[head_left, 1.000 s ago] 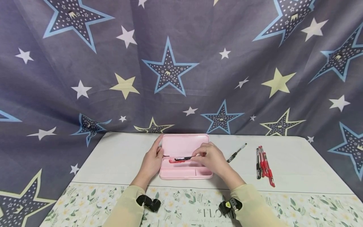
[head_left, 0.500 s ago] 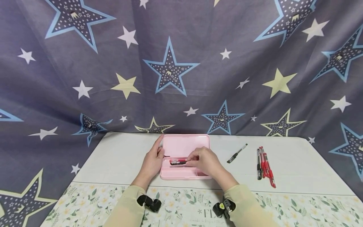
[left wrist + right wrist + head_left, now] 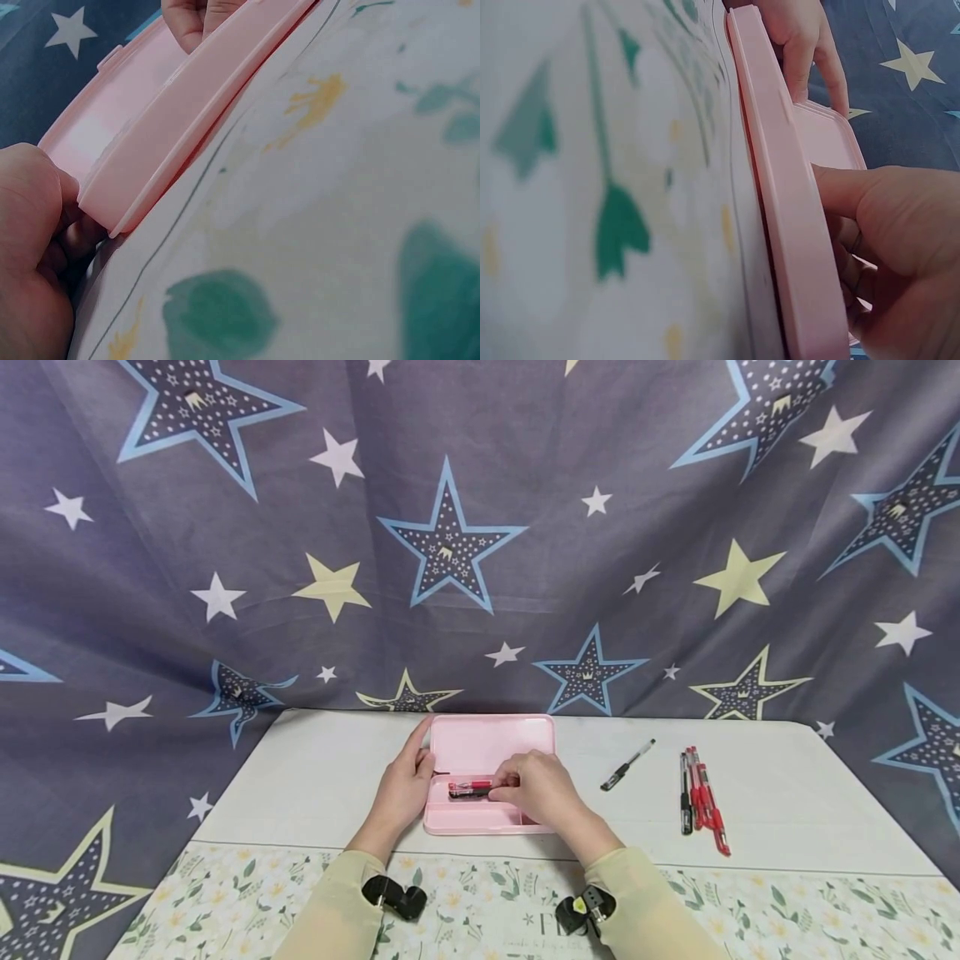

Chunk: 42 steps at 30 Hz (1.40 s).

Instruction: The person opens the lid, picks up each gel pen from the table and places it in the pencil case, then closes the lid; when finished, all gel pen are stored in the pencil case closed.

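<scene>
A pink pencil case (image 3: 472,828) lies with its lid (image 3: 491,743) raised on the white table. My left hand (image 3: 402,789) holds the case at its left end, one finger stretched up along the lid's edge; in the left wrist view its fingers curl at the case's corner. Inside the rear compartment a red pen (image 3: 480,784) and a black pen (image 3: 471,793) lie side by side. My right hand (image 3: 542,787) reaches into that compartment and pinches the black pen near its right end. Its fingertips are partly hidden in the head view.
A single black pen (image 3: 627,766) lies slantwise right of the case. Farther right is a bunch of red pens (image 3: 703,797) with a black pen (image 3: 686,793) beside it. A floral cloth (image 3: 465,893) covers the near table edge; a starry curtain (image 3: 555,577) hangs behind.
My right hand has moved left and down into the case, lowering the black pen from above the red one to a place in front of it. The left hand stays put.
</scene>
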Tool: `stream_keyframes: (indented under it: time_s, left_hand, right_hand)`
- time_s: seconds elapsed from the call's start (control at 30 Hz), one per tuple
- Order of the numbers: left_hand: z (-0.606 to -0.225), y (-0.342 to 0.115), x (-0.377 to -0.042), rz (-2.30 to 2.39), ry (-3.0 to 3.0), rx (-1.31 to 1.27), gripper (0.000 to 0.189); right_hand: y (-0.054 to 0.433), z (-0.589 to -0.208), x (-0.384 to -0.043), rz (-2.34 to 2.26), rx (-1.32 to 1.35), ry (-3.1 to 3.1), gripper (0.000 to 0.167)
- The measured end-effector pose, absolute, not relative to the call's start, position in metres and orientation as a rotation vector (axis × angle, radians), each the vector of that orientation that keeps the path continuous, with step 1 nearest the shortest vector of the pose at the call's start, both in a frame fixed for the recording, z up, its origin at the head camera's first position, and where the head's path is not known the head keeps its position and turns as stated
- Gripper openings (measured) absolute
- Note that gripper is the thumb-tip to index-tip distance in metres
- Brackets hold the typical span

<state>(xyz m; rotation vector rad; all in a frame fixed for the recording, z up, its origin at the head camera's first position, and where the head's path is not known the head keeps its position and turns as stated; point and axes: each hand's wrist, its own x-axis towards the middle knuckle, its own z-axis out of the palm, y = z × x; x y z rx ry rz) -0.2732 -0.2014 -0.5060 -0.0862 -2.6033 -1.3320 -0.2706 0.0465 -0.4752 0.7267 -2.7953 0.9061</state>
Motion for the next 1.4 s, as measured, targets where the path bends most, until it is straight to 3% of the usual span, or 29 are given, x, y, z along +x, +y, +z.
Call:
stream_keyframes:
  time_s: [0.87,1.4]
  left_hand:
    - [-0.505,-0.202,-0.272,-1.344,-2.601,-0.088,0.062]
    - [-0.503,-0.201,-0.271,-1.355,-2.608,-0.075,0.062]
  right_hand:
    - [0.043,-0.476,-0.272,0.849,0.710,-2.804,0.022]
    - [0.074,-0.455,-0.275,1.086,0.614,-2.789,0.013]
